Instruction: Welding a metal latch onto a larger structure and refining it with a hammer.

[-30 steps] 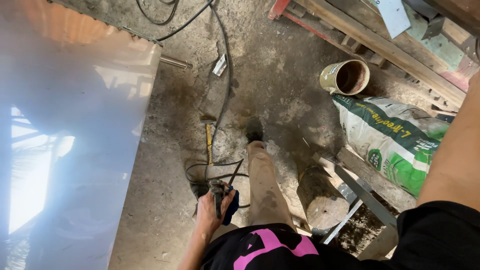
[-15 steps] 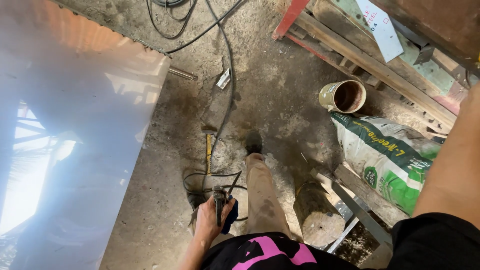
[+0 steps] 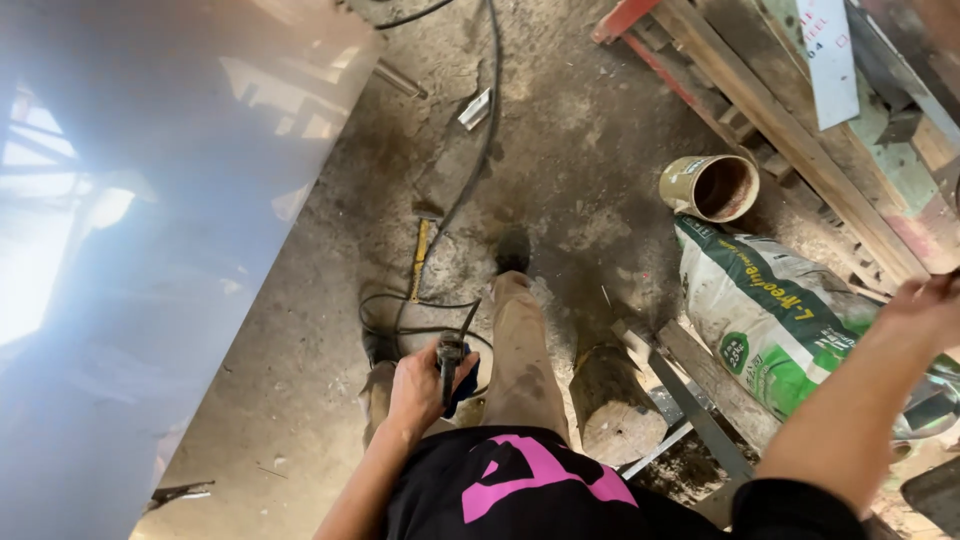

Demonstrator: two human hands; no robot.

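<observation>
1. Since the earlier frame the power tool (image 3: 450,362) had barely shifted, while the right hand (image 3: 925,310) had come into view at the right edge
2. The left hand (image 3: 420,385) had its grip wrapped tight round the tool, low beside the leg, above the concrete floor (image 3: 590,150)
3. Its black cable (image 3: 420,305) looped by the boot (image 3: 512,250): a likely snag or trip
4. The right hand's grip could not be told; the metal sheet (image 3: 150,230) edge lay near

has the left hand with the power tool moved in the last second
No. The left hand stays beside the leg, gripping the power tool; only the camera shifted.
</observation>
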